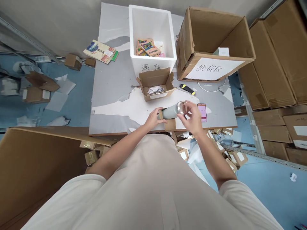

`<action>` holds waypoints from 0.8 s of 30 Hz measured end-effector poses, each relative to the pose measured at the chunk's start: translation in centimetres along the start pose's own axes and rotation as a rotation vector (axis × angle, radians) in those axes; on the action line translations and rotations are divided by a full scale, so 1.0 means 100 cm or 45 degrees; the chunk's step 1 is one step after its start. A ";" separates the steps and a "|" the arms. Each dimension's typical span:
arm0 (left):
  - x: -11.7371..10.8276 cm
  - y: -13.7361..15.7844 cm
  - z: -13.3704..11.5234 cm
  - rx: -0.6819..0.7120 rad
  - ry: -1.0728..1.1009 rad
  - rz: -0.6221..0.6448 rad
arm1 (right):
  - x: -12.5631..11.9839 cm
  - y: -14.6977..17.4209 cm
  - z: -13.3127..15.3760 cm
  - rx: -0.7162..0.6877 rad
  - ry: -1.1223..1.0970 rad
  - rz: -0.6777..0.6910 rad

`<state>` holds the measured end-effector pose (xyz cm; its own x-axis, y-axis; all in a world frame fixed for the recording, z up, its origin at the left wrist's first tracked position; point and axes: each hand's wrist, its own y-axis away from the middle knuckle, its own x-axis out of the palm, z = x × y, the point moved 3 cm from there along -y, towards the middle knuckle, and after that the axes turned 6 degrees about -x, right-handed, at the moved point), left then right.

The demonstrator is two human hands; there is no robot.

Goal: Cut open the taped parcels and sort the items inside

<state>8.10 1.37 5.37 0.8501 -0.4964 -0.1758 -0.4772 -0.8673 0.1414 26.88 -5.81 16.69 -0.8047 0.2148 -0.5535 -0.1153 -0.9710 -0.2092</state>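
Note:
A pale grey-green bottle with a shiny metallic end lies almost level over the front edge of the table. My left hand is closed around its left end, where a strip of brown cardboard shows by the fingers. At the other end, my right hand pinches the shiny part between thumb and fingers. Below the bottle is a piece of cardboard, partly hidden. Just beyond, a small open carton holds crumpled wrapping. A phone with a lit pink screen lies right of my right hand.
A white foam box with colourful packets stands at the back, beside a large labelled carton. A yellow-black utility knife and a white cable lie nearby. Books sit at the left edge. Boxes line the right.

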 end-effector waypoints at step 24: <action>0.008 0.008 0.018 0.139 -0.129 -0.019 | 0.054 0.039 -0.054 0.085 0.346 0.000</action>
<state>8.00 0.18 3.59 0.8332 -0.4796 -0.2750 -0.4907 -0.8708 0.0320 25.26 -7.85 8.56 -0.6197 0.2263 -0.7515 -0.1609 -0.9738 -0.1606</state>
